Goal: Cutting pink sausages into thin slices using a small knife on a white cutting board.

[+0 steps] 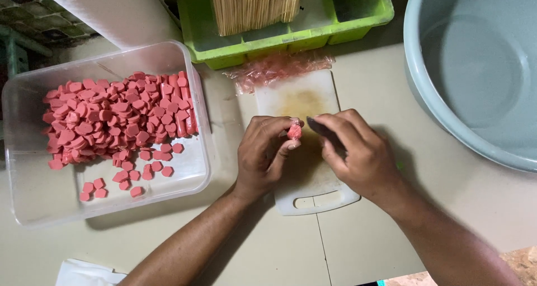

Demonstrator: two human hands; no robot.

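One small pink sausage piece sits pinched between the thumb and fingertips of my left hand, held just above the middle of the white cutting board. My right hand is closed around a dark object, probably a knife handle, whose tip shows just beside the sausage piece; I cannot tell whether a blade touches the piece. Both hands hover over the near half of the cutting board, and its handle slot shows below my wrists.

At the far edge of the cutting board lies a heap of crumpled clear pinkish wrappers. Beyond that, further from me than the board, stands a lime-green compartment tray holding a thick bundle of wooden skewers upright in one section.

Left of the cutting board, just beside it, is a clear plastic tub with a large pile of cut pink sausage slices filling its far half and a few loose slices scattered toward the near side. Right of the board, well apart from my hands, sits a big grey-blue basin. Everything rests on a pale bench. A white crumpled bit lies at the near left edge of the bench.
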